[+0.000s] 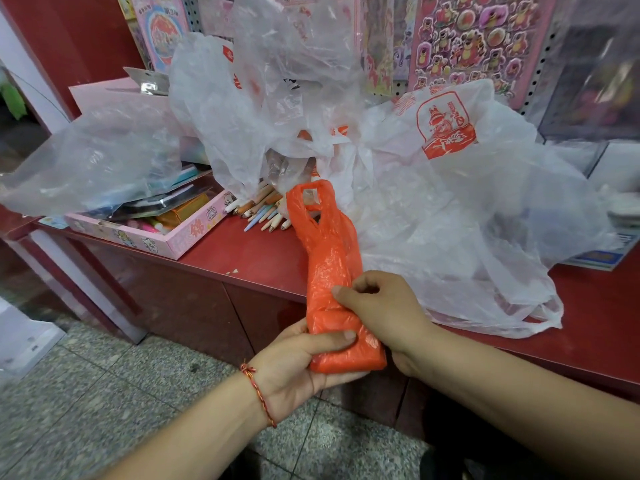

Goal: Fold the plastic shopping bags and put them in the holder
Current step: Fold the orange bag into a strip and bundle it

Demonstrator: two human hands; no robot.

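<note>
Where left grip [301,365] and right grip [381,308] meet, lower end of orange bag [329,258].

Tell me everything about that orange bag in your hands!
The orange bag is thin, crinkly plastic, folded lengthwise into a narrow strip. Its near end is doubled into a thicker flat pad; its handle loops point away, toward the clear bags. It stretches over the edge of the red counter. The left hand grips the folded end, thumb on top; the right hand pinches its middle. Whether the handles touch the counter cannot be told.
</note>
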